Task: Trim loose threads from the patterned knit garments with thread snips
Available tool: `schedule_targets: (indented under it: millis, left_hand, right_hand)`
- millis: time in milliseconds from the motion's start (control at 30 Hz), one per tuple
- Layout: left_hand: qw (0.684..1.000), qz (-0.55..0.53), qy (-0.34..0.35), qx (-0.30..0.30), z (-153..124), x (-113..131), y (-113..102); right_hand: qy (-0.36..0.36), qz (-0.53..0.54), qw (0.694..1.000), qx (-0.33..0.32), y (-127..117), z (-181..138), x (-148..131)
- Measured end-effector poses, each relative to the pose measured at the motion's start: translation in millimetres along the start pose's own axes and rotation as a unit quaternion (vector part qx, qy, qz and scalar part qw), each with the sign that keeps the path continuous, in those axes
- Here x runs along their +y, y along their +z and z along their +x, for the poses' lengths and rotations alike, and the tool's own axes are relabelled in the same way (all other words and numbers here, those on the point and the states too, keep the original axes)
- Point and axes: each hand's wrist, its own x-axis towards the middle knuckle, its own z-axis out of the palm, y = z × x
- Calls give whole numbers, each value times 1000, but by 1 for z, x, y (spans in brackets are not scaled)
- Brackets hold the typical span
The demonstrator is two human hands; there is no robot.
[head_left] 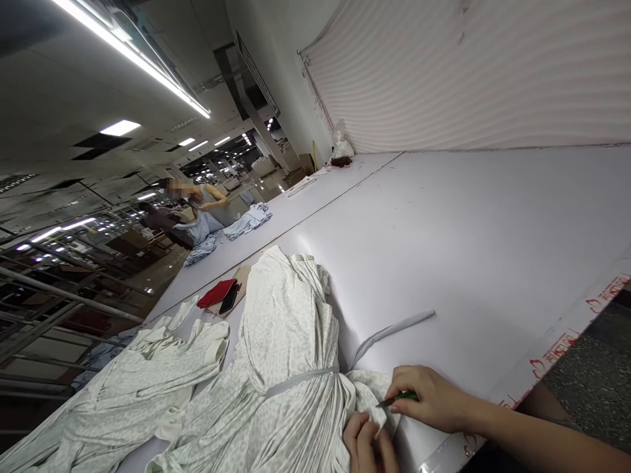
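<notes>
A bundle of pale garments with a faint spotted print point(288, 322) lies on the table, gathered at its middle by a grey fabric strip point(303, 380). The strip's loose end trails over the tabletop towards the right. At the bundle's lower right, my right hand point(428, 397) is closed around green-handled thread snips point(405, 396), their dark pointed tip at the cloth. Just below, my left hand point(369, 443) has its fingers curled on the fabric near that tip; part of it is cut off by the bottom edge.
More matching garments point(158, 374) are spread to the left. Beyond them lie a red cloth item point(215, 293) and a dark phone-like object point(229, 299). Farther along the white table point(458, 230), a person point(211, 200) handles light-blue garments point(249, 220). A metal rack point(59, 282) stands at left.
</notes>
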Motion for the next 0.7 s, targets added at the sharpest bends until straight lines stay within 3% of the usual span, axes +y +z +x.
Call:
schedule_targets:
  millis: [67,167,267,467,600,700]
  left_hand:
    - [991,-48,-121,9,-3,4,4]
    - [934,-122,-335,30,-3,8,9]
    - [880,-170,-442,38,3,11,8]
    - [874,-175,-452,35,11,14,4]
    - [895,-159,-414,40,7,13,7]
    - [916,-130,-379,30,4,11,8]
  right_hand:
    - [8,-4,1000,22,1,1,0]
    - [9,-2,999,43,4,0,0]
    - [-30,-10,999,37,9,0,-2]
    - [-71,-84,992,56,13,0,-4]
    - [-110,-147,982,53,14,-1,-7]
    - [-90,-163,981,46,13,-1,-10]
